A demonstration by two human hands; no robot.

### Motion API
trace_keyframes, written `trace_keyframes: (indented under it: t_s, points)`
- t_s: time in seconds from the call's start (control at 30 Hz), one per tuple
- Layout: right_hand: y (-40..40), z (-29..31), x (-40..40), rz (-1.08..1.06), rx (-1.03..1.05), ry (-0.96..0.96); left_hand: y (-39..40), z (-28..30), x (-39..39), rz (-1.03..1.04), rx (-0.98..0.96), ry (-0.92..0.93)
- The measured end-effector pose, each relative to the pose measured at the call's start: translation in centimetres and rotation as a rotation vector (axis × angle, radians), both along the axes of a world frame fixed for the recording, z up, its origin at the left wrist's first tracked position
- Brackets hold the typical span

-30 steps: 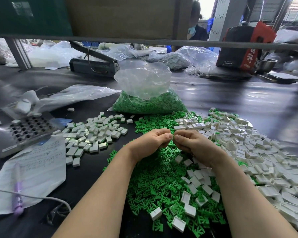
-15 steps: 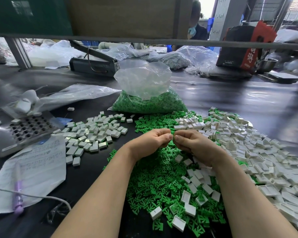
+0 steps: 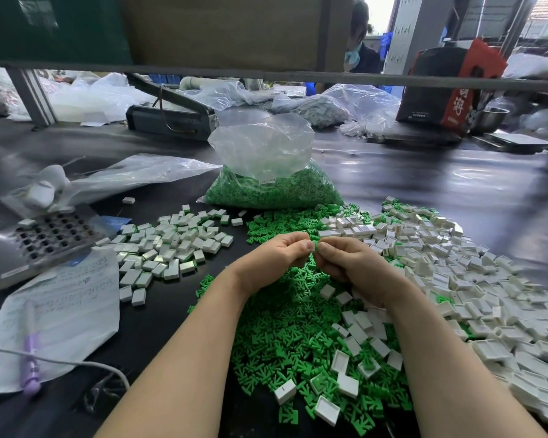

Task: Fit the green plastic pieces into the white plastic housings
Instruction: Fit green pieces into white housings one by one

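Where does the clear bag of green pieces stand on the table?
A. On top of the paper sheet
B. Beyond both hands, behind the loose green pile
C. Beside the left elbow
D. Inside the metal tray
B: the clear bag stands beyond the left hand and right hand, behind the loose green pile.

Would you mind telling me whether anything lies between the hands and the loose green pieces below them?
Nothing visible does. The left hand and right hand meet fingertip to fingertip directly above the green pieces, pinching something small; only scattered white housings lie among them.
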State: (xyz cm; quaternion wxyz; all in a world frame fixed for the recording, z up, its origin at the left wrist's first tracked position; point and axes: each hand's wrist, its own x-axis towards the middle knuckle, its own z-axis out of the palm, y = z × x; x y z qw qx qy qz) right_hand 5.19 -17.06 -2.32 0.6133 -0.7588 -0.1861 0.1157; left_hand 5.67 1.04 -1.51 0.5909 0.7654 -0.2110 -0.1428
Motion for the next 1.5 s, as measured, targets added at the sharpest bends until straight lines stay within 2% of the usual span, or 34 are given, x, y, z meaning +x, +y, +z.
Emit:
trace_keyframes:
  t_s: [0.47,0.77,1.33,1.5]
  points:
    - [-0.17,-0.03,-0.09,-0.038,0.161,0.116,-0.39,0.38,0.05,0.007,0.023,0.014]
    - [-0.22,-0.30,0.17,0.011,0.009,0.006,-0.43,0.37,-0.15,-0.007,-0.028,0.038]
    - [-0.55,0.02,0.25,0.071,-0.192,-0.087,-0.03,0.47,-0.27,-0.089,0.063,0.017]
    - [-0.56,-0.14,0.24,0.059,-0.140,-0.063,-0.24,0.44,-0.27,-0.084,0.072,0.014]
